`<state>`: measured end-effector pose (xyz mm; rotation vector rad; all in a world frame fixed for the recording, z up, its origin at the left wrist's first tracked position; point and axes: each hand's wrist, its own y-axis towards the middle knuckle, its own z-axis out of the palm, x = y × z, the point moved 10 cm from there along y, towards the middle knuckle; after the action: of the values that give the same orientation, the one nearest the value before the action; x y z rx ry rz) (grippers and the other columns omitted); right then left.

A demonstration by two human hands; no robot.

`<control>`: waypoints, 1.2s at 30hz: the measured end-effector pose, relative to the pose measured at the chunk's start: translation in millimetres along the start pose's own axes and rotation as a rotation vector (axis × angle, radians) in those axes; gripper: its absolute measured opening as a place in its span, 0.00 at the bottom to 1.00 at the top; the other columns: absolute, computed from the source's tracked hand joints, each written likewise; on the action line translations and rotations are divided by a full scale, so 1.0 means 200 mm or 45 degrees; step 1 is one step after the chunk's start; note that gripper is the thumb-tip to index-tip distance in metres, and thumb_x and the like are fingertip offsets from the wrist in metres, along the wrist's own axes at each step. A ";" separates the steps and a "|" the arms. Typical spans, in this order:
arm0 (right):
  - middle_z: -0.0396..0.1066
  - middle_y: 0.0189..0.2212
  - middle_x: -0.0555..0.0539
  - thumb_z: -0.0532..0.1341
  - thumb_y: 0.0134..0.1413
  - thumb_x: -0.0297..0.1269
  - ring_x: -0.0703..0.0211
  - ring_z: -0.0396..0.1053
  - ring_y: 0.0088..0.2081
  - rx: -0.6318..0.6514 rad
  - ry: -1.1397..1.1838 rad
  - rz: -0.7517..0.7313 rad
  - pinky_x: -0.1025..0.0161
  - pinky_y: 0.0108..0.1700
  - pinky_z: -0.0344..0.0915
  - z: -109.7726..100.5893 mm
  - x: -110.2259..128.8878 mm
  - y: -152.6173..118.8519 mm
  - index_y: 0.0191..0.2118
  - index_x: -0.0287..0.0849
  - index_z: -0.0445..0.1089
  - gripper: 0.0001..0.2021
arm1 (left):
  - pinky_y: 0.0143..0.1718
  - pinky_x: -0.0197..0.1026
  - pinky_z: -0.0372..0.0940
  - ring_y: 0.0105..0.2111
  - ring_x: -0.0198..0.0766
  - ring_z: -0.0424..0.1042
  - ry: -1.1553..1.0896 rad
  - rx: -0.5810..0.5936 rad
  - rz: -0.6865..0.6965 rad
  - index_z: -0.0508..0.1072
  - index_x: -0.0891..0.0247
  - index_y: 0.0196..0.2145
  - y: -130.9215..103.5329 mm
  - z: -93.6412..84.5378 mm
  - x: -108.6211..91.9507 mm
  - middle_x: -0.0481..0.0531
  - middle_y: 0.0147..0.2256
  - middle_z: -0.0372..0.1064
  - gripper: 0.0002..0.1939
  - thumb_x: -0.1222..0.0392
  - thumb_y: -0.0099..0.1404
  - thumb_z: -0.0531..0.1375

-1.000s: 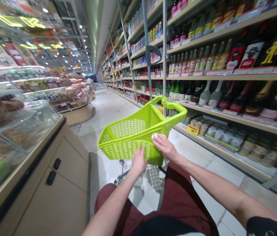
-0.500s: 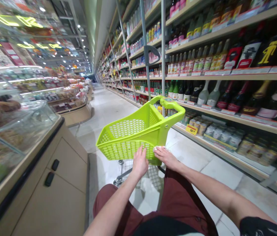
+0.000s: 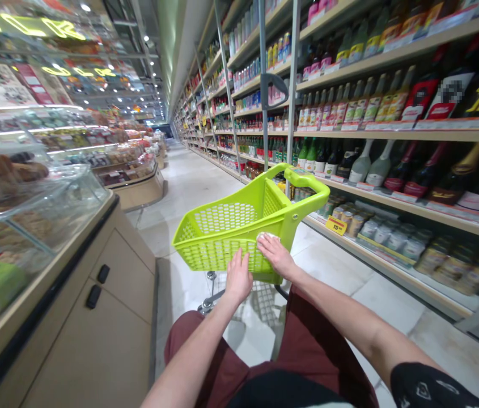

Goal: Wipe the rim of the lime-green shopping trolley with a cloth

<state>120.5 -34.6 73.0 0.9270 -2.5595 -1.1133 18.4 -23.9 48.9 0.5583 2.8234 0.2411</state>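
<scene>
In front of my knees stands a lime-green plastic shopping cart [image 3: 230, 218] with perforated sides. My right hand [image 3: 279, 258] presses a crumpled white wipe [image 3: 261, 237] flat against the cart's near side panel, close to the handle end. Only the edges of the wipe show past the fingers, so whether it is paper or cloth I cannot tell. My left hand [image 3: 239, 276] is at the lower part of the same side, its fingers stretched out and holding nothing. Its fingertips are at the perforated wall, and I cannot tell whether they touch.
Shelves of bottles [image 3: 375, 102] and cans run along the right, with a yellow price tag [image 3: 335, 225] low down. A glass-topped display counter [image 3: 115, 272] stands close on the left. The tiled aisle [image 3: 179, 175] stretches ahead between them.
My right hand has slid the wipe up and left along the cart's side panel. The left hand stays at the lower side. The whole view has shifted slightly.
</scene>
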 end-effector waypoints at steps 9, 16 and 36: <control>0.54 0.56 0.43 0.47 0.56 0.23 0.57 0.37 0.61 0.105 0.057 -0.129 0.49 0.57 0.51 0.01 0.11 0.05 0.53 0.40 0.59 0.20 | 0.57 0.50 0.46 0.59 0.46 0.44 0.000 -0.010 -0.056 0.54 0.68 0.55 -0.02 0.04 0.13 0.62 0.60 0.43 0.30 0.69 0.53 0.51; 0.55 0.56 0.44 0.45 0.58 0.24 0.55 0.37 0.61 -0.085 -0.003 -0.096 0.46 0.58 0.48 -0.03 0.10 0.32 0.54 0.40 0.59 0.19 | 0.57 0.49 0.46 0.59 0.46 0.45 0.032 -0.060 -0.120 0.55 0.67 0.55 -0.03 0.01 0.24 0.61 0.60 0.43 0.30 0.68 0.53 0.52; 0.56 0.55 0.42 0.48 0.56 0.24 0.52 0.41 0.61 0.185 0.037 -0.256 0.43 0.57 0.47 0.32 0.33 0.38 0.52 0.39 0.61 0.18 | 0.56 0.49 0.47 0.59 0.45 0.45 0.044 -0.048 -0.267 0.54 0.67 0.55 -0.09 -0.04 0.51 0.61 0.60 0.43 0.30 0.68 0.53 0.52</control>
<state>7.0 0.7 78.7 1.2495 -2.5972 -0.9633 -80.9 -0.2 30.4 0.2488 2.8757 0.2647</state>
